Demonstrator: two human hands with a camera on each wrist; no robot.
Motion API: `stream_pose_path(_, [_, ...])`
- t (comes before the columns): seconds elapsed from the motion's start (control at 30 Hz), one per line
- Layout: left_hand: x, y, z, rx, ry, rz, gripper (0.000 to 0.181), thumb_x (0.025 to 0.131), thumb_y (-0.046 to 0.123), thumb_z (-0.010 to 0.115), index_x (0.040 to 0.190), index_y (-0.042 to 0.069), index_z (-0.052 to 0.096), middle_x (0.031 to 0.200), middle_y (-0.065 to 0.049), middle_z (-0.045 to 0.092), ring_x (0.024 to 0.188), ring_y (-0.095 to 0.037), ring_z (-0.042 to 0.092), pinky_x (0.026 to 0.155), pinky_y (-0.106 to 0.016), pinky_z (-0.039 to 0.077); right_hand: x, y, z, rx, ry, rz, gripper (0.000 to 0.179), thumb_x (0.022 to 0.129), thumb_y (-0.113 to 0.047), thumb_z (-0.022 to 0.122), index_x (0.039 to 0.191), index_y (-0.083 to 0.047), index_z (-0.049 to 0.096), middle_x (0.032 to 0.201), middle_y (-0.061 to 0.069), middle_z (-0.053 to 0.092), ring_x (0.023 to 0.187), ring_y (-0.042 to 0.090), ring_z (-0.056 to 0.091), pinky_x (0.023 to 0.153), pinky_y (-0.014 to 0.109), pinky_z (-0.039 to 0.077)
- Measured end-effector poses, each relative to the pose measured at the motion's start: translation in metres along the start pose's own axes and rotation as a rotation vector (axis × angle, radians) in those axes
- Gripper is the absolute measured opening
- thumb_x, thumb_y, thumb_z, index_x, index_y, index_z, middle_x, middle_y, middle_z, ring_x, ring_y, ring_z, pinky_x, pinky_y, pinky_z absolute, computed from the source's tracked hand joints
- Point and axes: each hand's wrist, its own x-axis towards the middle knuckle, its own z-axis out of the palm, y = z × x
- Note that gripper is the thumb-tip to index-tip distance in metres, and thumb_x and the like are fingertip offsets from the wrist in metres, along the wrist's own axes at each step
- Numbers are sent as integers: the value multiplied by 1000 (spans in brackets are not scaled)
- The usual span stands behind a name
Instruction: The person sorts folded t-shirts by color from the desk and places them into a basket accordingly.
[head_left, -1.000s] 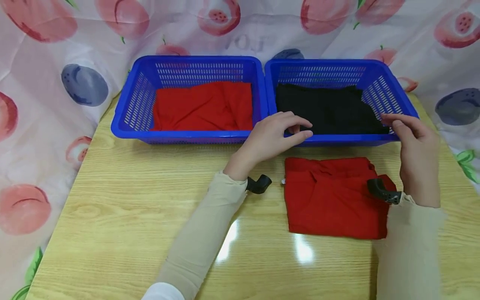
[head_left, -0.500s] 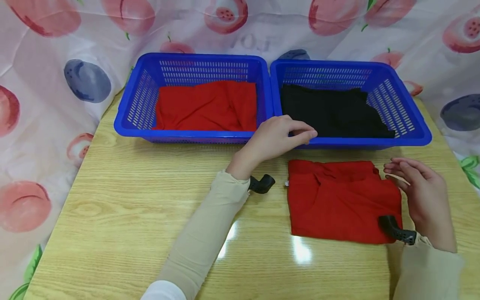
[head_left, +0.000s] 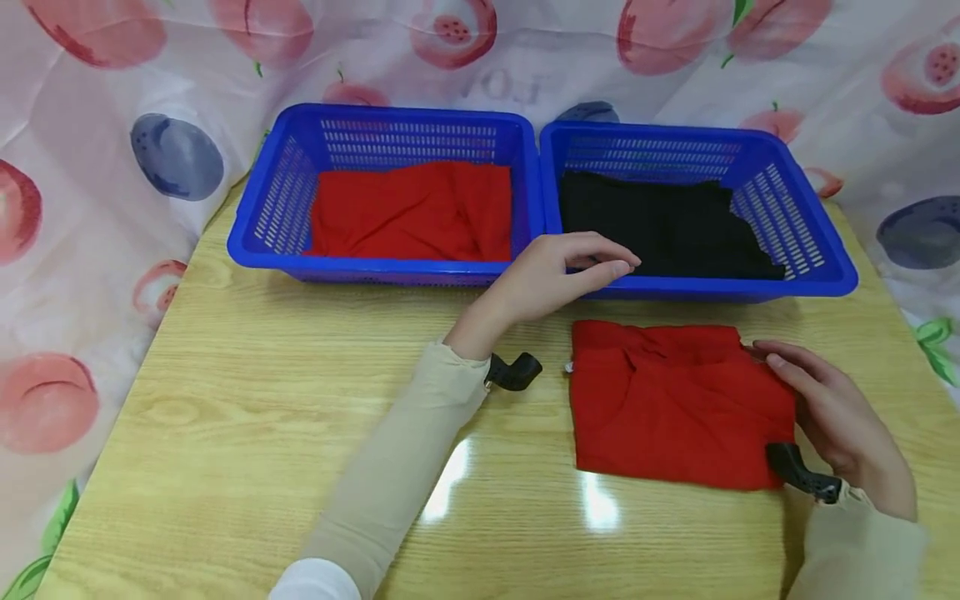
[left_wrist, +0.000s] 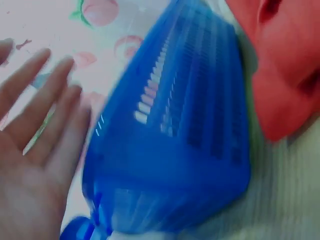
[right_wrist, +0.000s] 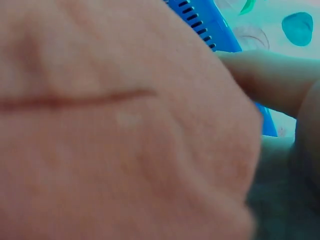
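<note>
On the table lies a folded red garment [head_left: 675, 408], with a small white tag at its left edge. My right hand [head_left: 851, 425] is at its right side, the thumb and fingertips loosely bent right at the upper right corner. My left hand [head_left: 543, 275] hovers around the front rim of the right blue basket [head_left: 750, 287], its fingers relaxed and holding nothing. In the left wrist view the left hand [left_wrist: 35, 135] shows its fingers extended beside the basket. Black fabric [head_left: 667, 225] lies in that basket. The right wrist view is mostly filled by the right hand [right_wrist: 125, 140].
A second blue basket [head_left: 382, 267] stands at the left, side by side with the first, holding red fabric [head_left: 420, 212]. A fruit-print curtain [head_left: 555, 58] hangs behind both. The wooden table [head_left: 225, 417] extends to the left and front.
My right hand has come back from the right basket's front right corner, down to the red garment's right edge. My left hand has stayed almost in place.
</note>
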Motion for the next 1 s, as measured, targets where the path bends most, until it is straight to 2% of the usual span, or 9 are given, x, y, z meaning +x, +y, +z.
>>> stream_pose_path(0.13, [-12, 12, -1, -354, -110, 5, 25, 93, 13, 48, 110, -1, 59, 99, -9, 64, 90, -18, 60, 82, -32, 47, -1, 4, -2, 87, -79, 26, 39, 97, -13, 36, 136, -9, 34, 117, -4, 54, 97, 9, 58, 75, 28, 50])
stream_pose_path(0.23, [-20, 13, 0, -399, -201, -52, 24, 94, 12, 45, 104, -3, 61, 88, -15, 64, 80, -27, 61, 74, -37, 50, -1, 6, -1, 103, -113, 44, 40, 97, -12, 35, 137, -9, 33, 117, -4, 55, 97, 12, 59, 74, 32, 50])
stream_pose_path(0.3, [-25, 12, 4, -306, -272, -137, 24, 94, 17, 45, 94, 2, 63, 76, -14, 64, 69, -29, 60, 65, -37, 51, -1, 8, 0, 92, -130, 47, 40, 97, -11, 35, 137, -11, 33, 118, -4, 54, 98, 11, 58, 74, 31, 50])
stream_pose_path(0.43, [-34, 3, 16, 8, -462, -330, 34, 92, 33, 47, 76, 7, 61, 60, -8, 61, 54, -27, 57, 51, -35, 49, 0, 9, 0, 64, -138, 46, 39, 97, -10, 33, 136, -13, 36, 118, -6, 53, 98, 10, 57, 75, 30, 50])
stream_pose_path(0.57, [-40, -12, 29, 232, -631, -465, 42, 91, 39, 48, 71, 5, 64, 59, -4, 64, 53, -21, 61, 54, -31, 50, 4, 10, -1, 3, -144, 63, 38, 98, -12, 32, 135, -16, 36, 116, -6, 55, 97, 10, 57, 75, 30, 50])
stream_pose_path(0.67, [-41, -24, 38, 335, -678, -467, 46, 90, 41, 47, 65, 8, 66, 59, -1, 64, 53, -17, 60, 55, -26, 49, 5, 11, -2, -37, -168, 78, 39, 98, -14, 32, 137, -18, 34, 117, -8, 53, 98, 9, 56, 76, 30, 49])
stream_pose_path(0.77, [-38, -32, 43, 393, -679, -383, 45, 90, 41, 46, 62, 13, 67, 61, 4, 63, 55, -11, 54, 57, -21, 43, 5, 11, 0, -68, -179, 83, 40, 98, -14, 32, 138, -18, 32, 117, -8, 53, 98, 8, 56, 76, 30, 49])
stream_pose_path(0.9, [-33, -35, 44, 412, -666, -307, 41, 90, 42, 46, 65, 20, 69, 63, 6, 62, 58, -9, 46, 58, -22, 38, 5, 9, 2, -126, -182, 84, 41, 98, -14, 33, 139, -18, 29, 117, -9, 53, 99, 8, 56, 77, 28, 49])
stream_pose_path(1.0, [-32, -34, 41, 398, -663, -319, 37, 90, 43, 46, 70, 22, 70, 67, 7, 63, 61, -9, 48, 59, -22, 39, 5, 7, 3, -155, -200, 80, 43, 98, -14, 34, 140, -18, 27, 119, -9, 51, 100, 6, 54, 78, 26, 48])
